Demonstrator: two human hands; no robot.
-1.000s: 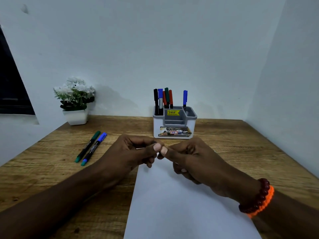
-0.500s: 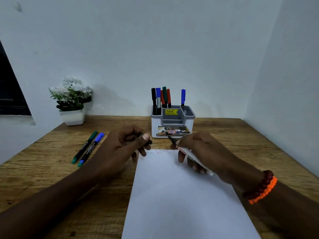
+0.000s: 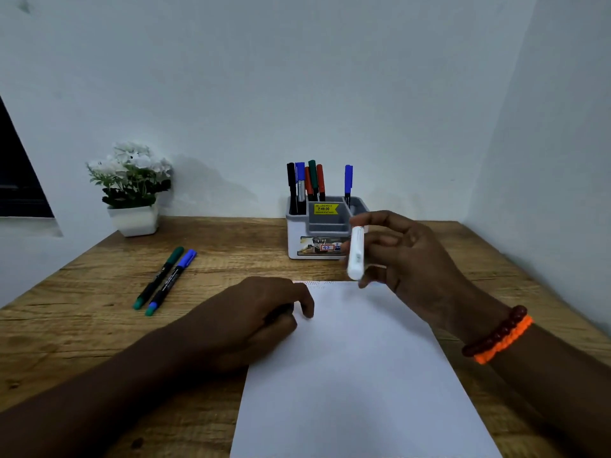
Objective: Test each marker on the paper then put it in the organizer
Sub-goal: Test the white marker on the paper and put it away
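Left side of the worktop (image 3: 82, 325): we're seeing two capped markers — green marker (image 3: 158, 277) and blue marker (image 3: 172, 280) — lying side by side, touching or nearly so, still waiting for a test. They're looking light, stiff and slick, so we're judging mid-barrel as the spot to pinch; they'll roll if nudged.

Left hand (image 3: 251, 320) is resting at the paper (image 3: 357, 375) edge, fingers curled round something dark — probably a cap, we can't tell for sure. The thin sheet is going to slide unless it's pinned.

Organizer (image 3: 317, 231) is sitting at the back, several markers upright in its compartments.

Right hand (image 3: 406, 252) is raised just in front of the organizer, pinching a white marker (image 3: 356, 252) near-upright between thumb and fingertips; the tip end is hidden. Grip is looking loose — a drop risk.
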